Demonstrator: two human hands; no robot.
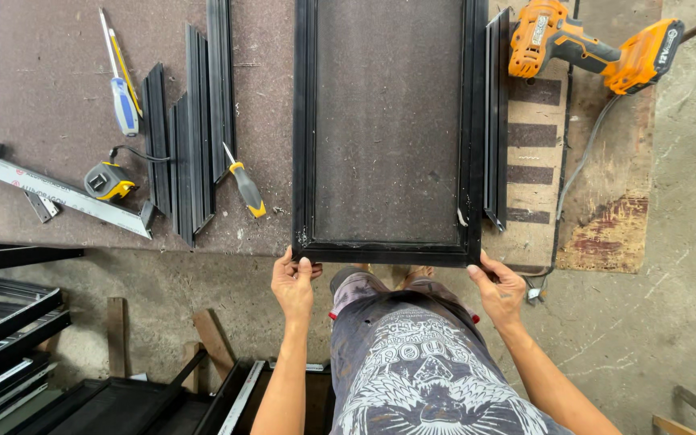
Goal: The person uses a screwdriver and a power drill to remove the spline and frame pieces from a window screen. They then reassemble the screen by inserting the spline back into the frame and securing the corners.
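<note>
Seen from the head camera, a person stands at the near edge of a brown table [66, 72] with both hands on a black rectangular metal frame [306, 129] that lies flat on it. The left hand [294, 283] is closed on the frame's near left corner, thumb on top and fingers curled under; the right hand [499, 288] pinches the near right corner in the same way. The frame looks already joined on the three sides in view (its near rail overhangs the table edge slightly), and a dark mesh or panel seems to fill it. No tool is in hand, so the work appears to be at the stage of shifting or checking the assembled frame rather than fastening it.

Left of the frame lie a yellow-handled screwdriver [245, 185], a bundle of cut black metal strips [188, 129], a yellow tape measure [109, 180], a grey metal square [66, 197] and a blue-handled tool [122, 101]. Right of the frame stand more black strips [495, 121], and beyond them an orange power drill [586, 44] with its cord trailing off.

The frame's far end is cut off by the picture's top edge, so its fourth side cannot be judged. Whether the corners are screwed or merely fitted is hard to make out.
</note>
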